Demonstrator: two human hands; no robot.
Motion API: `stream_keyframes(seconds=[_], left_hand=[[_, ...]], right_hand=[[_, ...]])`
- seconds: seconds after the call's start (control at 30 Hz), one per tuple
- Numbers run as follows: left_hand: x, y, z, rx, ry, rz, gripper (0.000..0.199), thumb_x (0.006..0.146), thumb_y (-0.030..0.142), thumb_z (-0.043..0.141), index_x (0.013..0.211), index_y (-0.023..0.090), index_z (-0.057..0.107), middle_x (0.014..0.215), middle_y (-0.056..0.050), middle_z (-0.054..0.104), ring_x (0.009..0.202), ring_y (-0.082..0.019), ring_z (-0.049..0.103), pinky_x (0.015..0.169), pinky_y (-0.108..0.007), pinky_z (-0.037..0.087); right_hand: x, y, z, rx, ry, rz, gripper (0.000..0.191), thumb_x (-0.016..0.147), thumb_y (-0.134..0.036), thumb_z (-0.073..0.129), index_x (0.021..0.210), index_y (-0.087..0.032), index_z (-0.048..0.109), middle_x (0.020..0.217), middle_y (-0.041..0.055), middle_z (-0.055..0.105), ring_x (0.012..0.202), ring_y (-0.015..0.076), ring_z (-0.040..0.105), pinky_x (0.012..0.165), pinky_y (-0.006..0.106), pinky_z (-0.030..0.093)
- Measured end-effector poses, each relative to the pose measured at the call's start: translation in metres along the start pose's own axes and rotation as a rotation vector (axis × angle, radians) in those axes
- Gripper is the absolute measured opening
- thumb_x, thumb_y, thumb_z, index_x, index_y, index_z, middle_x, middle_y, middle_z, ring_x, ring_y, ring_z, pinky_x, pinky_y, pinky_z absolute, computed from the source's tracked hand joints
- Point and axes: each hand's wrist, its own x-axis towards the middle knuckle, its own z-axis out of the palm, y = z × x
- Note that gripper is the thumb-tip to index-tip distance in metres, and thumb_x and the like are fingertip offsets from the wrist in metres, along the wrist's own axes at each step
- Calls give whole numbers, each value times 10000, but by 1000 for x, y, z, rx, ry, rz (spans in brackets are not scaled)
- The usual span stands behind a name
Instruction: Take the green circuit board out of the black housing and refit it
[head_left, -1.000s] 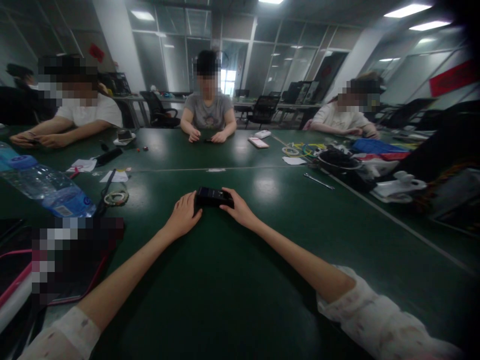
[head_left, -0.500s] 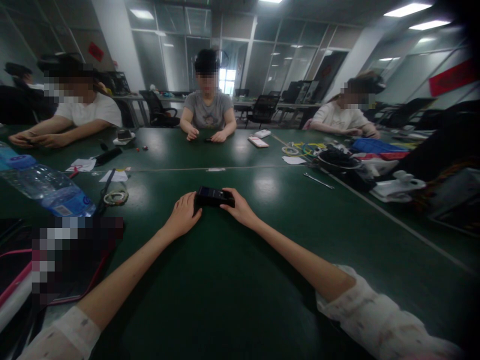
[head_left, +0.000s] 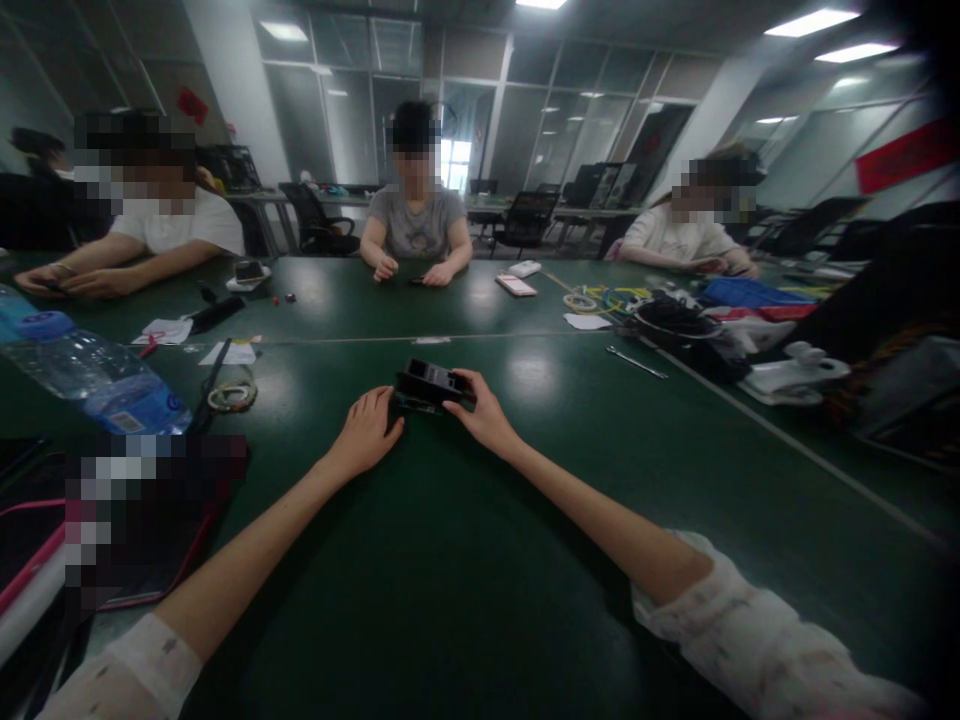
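A small black device has come into two parts in front of me on the green table [head_left: 420,560]. Its black casing cover [head_left: 427,379] is tilted, with the left end raised, and my right hand [head_left: 486,418] pinches it at the right end between thumb and fingers. Below the cover lies the lower part [head_left: 418,405], thin and dark, with what looks like a circuit board on it. My left hand [head_left: 364,432] curls round the left end of this lower part, thumb at the near side. The fingertips of that hand are partly hidden.
To my left lie a water bottle [head_left: 112,380], a coiled cord [head_left: 231,392] and papers. A wrench [head_left: 636,362], cables [head_left: 600,298] and a white clamp-like part [head_left: 799,372] are on the right. Across the table sit three people; a phone [head_left: 516,285] lies between two of them.
My right hand has lifted and tilted the casing cover away from the lower part, which shows beneath it now. My left hand has stayed in place.
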Motion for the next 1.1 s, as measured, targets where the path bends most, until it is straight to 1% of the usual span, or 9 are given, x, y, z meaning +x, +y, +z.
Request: stream_keyframes(seconds=[0.13, 0.23, 0.33, 0.4, 0.5, 0.63, 0.77, 0.9, 1.1], left_hand=[[0, 2, -3, 8, -18, 4, 506, 945, 420, 392, 1378, 160, 354, 1398, -152, 418, 1312, -303, 387, 1058, -517, 349], [0, 3, -5, 9, -30, 5, 475, 947, 406, 397, 1351, 158, 380, 1399, -152, 417, 1313, -301, 387, 1061, -518, 345], [1, 4, -6, 8, -40, 7, 433, 946, 402, 403, 1300, 152, 415, 1388, -153, 425, 1302, -299, 396, 1057, -515, 351], [1, 3, -6, 9, -37, 7, 403, 944, 403, 408, 1255, 148, 436, 1370, -155, 436, 1286, -300, 409, 1045, -512, 364], [1, 2, -5, 10, -11, 5, 356, 937, 406, 423, 1178, 146, 460, 1324, -158, 455, 1250, -298, 436, 1025, -502, 384], [2, 0, -2, -1, 8, 9, 297, 919, 401, 456, 1089, 159, 473, 1243, -138, 472, 1169, -281, 485, 982, -478, 420], [2, 0, -3, -19, 4, 7, 252, 910, 381, 473, 1037, 165, 485, 1204, -125, 467, 1131, -274, 496, 958, -468, 434], [2, 2, -5, -43, -27, 1, 244, 911, 378, 471, 1032, 169, 501, 1211, -117, 459, 1125, -271, 499, 964, -476, 431], [1, 2, -6, -34, -34, 1, 300, 922, 399, 451, 1102, 164, 500, 1275, -125, 435, 1188, -284, 470, 1003, -492, 402]], right_hand=[[1, -1, -1, -2, 102, -7, 502, 833, -301, 639, 1270, -237, 400, 1264, 96, 519, 1184, 237, 540, 1028, 438, 465], [1, 2, -2, -40, 215, 2, 512, 844, -323, 617, 1283, -233, 370, 1269, 110, 501, 1179, 242, 532, 1026, 446, 459], [0, 7, -4, -85, 340, 20, 512, 845, -298, 602, 1284, -217, 350, 1264, 123, 488, 1159, 239, 530, 1031, 444, 442], [1, 12, -6, -106, 384, 47, 505, 837, -267, 595, 1274, -205, 349, 1250, 129, 492, 1149, 240, 528, 1029, 446, 436], [2, 20, -7, -116, 401, 105, 498, 811, -242, 605, 1246, -196, 367, 1213, 126, 511, 1125, 242, 538, 1016, 454, 438], [3, 32, -6, -67, 426, 175, 512, 775, -233, 632, 1221, -200, 383, 1198, 108, 522, 1103, 234, 555, 1006, 443, 446], [3, 39, -5, -66, 438, 191, 514, 758, -220, 640, 1212, -208, 400, 1196, 98, 528, 1108, 234, 554, 1015, 447, 435], [3, 42, -6, -109, 430, 187, 506, 752, -202, 636, 1204, -212, 407, 1187, 96, 527, 1119, 238, 548, 1035, 466, 417], [3, 42, -6, -129, 418, 185, 505, 763, -201, 626, 1211, -208, 394, 1193, 102, 523, 1126, 244, 547, 1026, 470, 428]])
